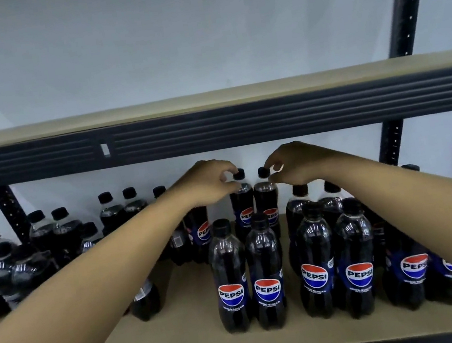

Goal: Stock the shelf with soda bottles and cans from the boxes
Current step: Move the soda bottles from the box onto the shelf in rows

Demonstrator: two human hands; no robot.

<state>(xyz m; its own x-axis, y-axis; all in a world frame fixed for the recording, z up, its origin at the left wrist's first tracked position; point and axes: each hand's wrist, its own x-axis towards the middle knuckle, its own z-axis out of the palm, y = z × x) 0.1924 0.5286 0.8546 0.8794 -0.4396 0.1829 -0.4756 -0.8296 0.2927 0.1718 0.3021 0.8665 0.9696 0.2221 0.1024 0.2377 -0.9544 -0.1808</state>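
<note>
As the left hand (pixel 209 184) pinches one bottle cap (pixel 239 174) at its fingertips, the right hand (pixel 296 164) pinches the neighbouring cap (pixel 262 171).

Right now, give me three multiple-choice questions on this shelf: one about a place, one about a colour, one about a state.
1. Where is the Pepsi bottle in the left hand? A upper shelf B lower shelf, behind the front row C floor
2. Its cap is: A red B black C white
3. The right hand is: A flat on the board B hanging idle C pinching a neighbouring bottle's cap
Answers: B, front bottles stand before it; B, the cap shows black; C, fingers curl round that cap.
</note>
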